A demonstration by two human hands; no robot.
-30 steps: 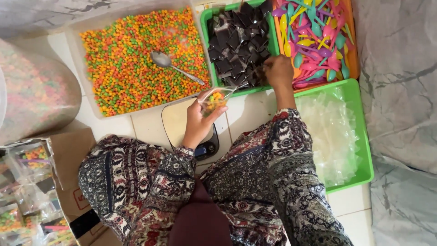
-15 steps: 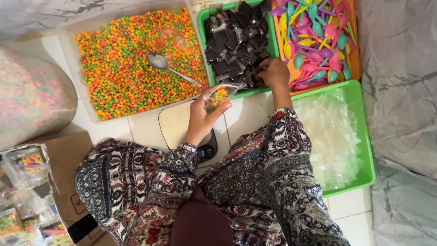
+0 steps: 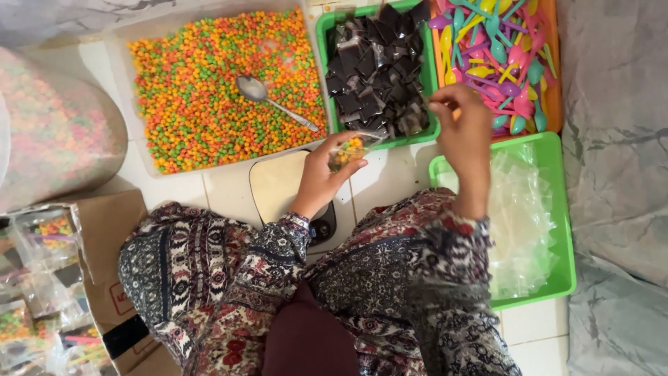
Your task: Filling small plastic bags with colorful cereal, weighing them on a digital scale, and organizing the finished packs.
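Observation:
My left hand (image 3: pixel 321 174) is shut on a small clear bag (image 3: pixel 350 148) holding a few coloured pellets, just above a beige scale (image 3: pixel 278 188). My right hand (image 3: pixel 465 132) hovers with curled fingers at the near edge of a green tray (image 3: pixel 321 42) of black sachets (image 3: pixel 379 69) and an orange tray (image 3: pixel 554 83) of coloured plastic spoons (image 3: pixel 501 56). Whether its fingertips pinch anything is unclear. A clear tub (image 3: pixel 118 76) of orange, green and yellow pellets has a metal spoon (image 3: pixel 271 101) lying in it.
A second green tray (image 3: pixel 567 230) with clear plastic bags (image 3: pixel 522 209) lies at my right. A large sack of pellets (image 3: pixel 49 132) sits at the left. A cardboard box (image 3: pixel 104 237) with filled packs (image 3: pixel 35 278) is at the lower left. My patterned lap fills the foreground.
My right hand has moved from over the black sachets to the right, toward the spoon tray. My left hand has lifted the small bag slightly.

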